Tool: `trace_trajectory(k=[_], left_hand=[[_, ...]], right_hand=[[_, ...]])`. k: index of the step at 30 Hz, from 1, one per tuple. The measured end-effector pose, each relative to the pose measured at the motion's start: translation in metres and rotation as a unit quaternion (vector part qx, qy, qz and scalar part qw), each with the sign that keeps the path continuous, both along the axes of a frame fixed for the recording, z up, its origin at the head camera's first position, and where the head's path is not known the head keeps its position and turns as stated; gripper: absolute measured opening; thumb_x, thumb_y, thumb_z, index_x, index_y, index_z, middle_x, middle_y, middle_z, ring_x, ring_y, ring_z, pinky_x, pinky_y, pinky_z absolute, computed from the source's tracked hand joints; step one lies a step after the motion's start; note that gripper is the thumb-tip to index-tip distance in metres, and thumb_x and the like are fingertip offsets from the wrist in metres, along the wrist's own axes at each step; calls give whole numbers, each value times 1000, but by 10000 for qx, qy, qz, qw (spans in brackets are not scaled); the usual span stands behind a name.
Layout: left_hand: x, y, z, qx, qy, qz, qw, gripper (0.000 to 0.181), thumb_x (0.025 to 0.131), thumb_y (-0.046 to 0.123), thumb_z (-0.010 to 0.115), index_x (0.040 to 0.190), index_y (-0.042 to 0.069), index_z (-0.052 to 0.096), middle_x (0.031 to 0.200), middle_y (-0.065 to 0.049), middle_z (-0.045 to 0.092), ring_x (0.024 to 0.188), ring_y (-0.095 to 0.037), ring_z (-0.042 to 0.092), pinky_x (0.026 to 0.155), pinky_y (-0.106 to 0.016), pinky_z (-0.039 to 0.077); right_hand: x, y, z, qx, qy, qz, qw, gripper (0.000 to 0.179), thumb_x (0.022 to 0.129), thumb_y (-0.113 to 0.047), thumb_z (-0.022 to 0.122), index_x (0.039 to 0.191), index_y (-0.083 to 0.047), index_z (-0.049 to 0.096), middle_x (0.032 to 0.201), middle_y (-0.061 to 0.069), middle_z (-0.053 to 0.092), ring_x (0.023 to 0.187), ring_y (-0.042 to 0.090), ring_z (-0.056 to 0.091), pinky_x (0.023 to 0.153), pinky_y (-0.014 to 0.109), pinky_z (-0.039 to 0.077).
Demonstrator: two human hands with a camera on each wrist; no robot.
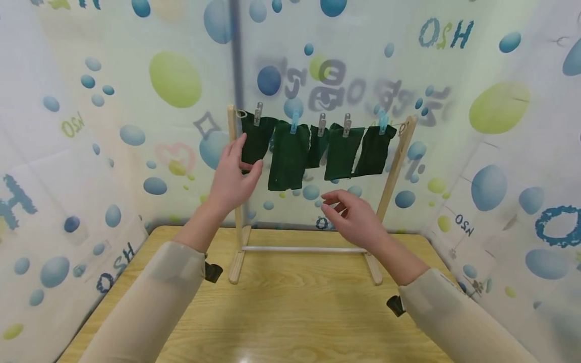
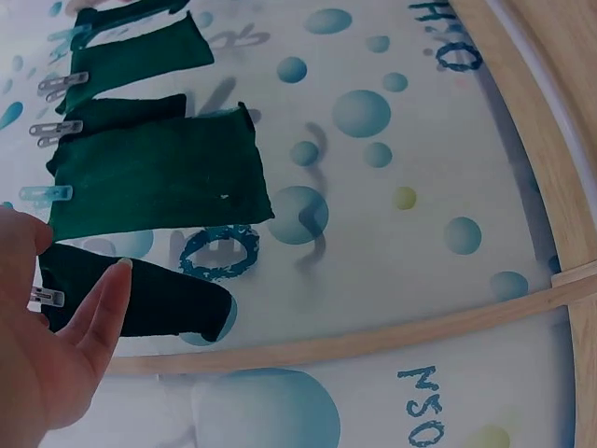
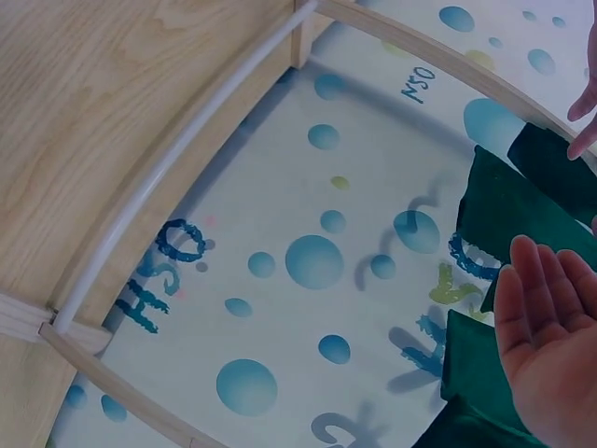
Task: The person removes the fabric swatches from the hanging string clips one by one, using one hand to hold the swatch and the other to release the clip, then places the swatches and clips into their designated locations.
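Cloths (image 1: 288, 156) hang pegged near the left hand (image 1: 233, 176).

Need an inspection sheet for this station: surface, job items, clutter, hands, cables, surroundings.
Surface: wood-grain table, supporting the feet of a wooden rack with a white crossbar low down.
Job items: five dark green cloths hang in a row across the rack, held by three clear-gray clothespins and two light-blue clothespins.
Clutter: nothing seen.
Left hand: at the leftmost cloth, fingers relaxed; contact cannot be confirmed.
Right hand: below the cloths, fingers loosely bent, holding nothing.
Cables: nothing seen.
Surroundings: printed sheeting behind and on both sides, with blue and green bubbles and mirrored lettering.
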State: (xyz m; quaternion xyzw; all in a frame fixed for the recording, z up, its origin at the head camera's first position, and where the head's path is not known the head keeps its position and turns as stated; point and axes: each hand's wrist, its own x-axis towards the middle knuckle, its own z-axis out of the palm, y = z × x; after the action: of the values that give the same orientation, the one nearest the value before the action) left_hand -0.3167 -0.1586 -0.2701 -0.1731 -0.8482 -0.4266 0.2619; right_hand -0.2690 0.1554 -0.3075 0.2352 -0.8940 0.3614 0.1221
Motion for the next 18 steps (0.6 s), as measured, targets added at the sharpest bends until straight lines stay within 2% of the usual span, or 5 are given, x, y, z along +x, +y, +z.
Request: trace_trajectory(k=[2,6,10,18], left_hand=[[-1,1,2,5,-59,27,10000,78,111,28,63,176,12,23,178,-19,27,112,-35,76,104,-57,60],[-5,2,4,-25,-210,0,9998,81,111,30,62,178,15,18,181,-17,22,115,-33,76,100,-53,62],[-9,5,5,-92,-293,-39,9995,84,111,33,62,178,17,15,182,-16,18,116,-32,76,101,-51,62],[-14,9,7,-53,-473,-38,9989,87,111,35,62,178,17,11,183,-14,17,120,-31,74,103,-50,62]], right_hand=[[0,-1,1,34,-18,-21,10000,34,113,-28,64,142,-11,68,129,9,76,98,22,71,86,40,60],[-3,-2,2,73,-24,-52,10000,34,113,-29,63,143,-12,68,130,9,75,95,22,70,81,37,60],[-8,-5,7,84,34,-18,10000,36,114,-30,62,144,-11,67,132,9,75,95,22,71,81,38,60],[-22,-24,31,44,329,212,9992,38,114,-29,61,145,-9,66,134,10,74,101,25,72,89,46,60]])
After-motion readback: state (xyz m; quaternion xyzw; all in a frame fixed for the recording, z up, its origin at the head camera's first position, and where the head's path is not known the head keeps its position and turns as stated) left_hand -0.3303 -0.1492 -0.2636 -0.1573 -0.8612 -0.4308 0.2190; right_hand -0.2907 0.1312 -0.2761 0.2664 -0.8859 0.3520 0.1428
